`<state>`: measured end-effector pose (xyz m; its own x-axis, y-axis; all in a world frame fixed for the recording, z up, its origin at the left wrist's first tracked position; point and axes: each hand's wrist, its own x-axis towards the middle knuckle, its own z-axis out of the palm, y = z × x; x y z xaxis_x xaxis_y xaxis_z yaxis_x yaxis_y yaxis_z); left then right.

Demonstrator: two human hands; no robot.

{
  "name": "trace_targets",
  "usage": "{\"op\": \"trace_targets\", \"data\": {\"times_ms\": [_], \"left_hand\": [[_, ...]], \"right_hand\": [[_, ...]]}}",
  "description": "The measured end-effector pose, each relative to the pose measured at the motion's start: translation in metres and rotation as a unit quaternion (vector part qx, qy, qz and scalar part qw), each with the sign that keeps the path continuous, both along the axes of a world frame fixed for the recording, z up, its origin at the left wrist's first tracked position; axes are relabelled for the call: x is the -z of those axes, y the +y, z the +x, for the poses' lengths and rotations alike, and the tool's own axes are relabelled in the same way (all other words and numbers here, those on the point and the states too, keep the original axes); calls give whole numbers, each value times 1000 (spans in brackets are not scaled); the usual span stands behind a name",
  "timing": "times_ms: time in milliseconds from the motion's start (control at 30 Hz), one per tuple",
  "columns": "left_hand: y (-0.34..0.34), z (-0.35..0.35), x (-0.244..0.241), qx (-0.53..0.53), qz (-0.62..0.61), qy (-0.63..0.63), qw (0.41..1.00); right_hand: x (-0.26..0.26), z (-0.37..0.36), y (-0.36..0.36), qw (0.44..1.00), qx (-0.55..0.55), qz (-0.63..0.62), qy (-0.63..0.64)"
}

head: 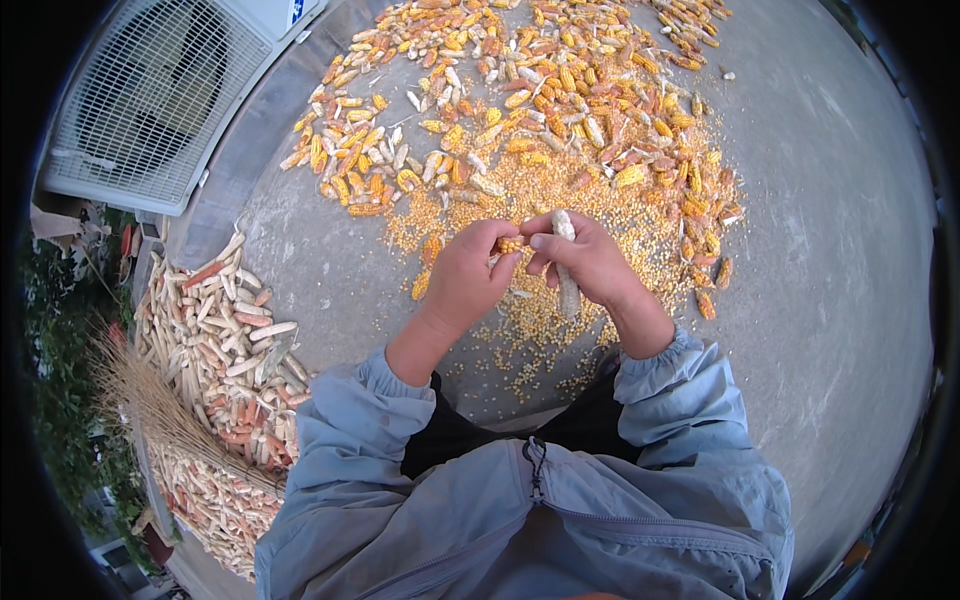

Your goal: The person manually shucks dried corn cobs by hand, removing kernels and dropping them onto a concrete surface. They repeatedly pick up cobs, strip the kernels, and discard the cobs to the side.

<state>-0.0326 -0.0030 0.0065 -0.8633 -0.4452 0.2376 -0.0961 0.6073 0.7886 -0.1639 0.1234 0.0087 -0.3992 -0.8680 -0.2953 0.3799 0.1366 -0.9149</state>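
My left hand (472, 266) grips a short piece of corn cob with orange kernels (510, 245), its end showing between thumb and fingers. Close beside it on the right, my right hand (581, 255) holds a bare whitish corn cob (568, 289), upright in the picture, between thumb and palm. The right fingertips reach to the kernelled piece; whether they press on it I cannot tell. Loose yellow kernels (525, 322) lie scattered on the concrete under both hands. Beyond them spreads a heap of corn cobs (570, 82), some with kernels and some partly stripped.
Stripped cobs (225, 322) are piled at the left, with a twig broom (172, 405) lying across them. An outdoor air-conditioner unit (161, 97) stands at the upper left. Grey concrete floor (817, 225) extends to the right. Green plants (67, 352) border the far left.
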Motion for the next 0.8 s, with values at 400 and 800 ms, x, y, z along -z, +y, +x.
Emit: {"op": "trace_targets", "data": {"times_ms": [400,800], "left_hand": [[-5,0,-2,46,-124,32,991],[-1,0,-5,35,-167,43,984]], "right_hand": [[1,5,-5,999,-15,12,29],[-3,8,-4,999,-19,23,27]]}}
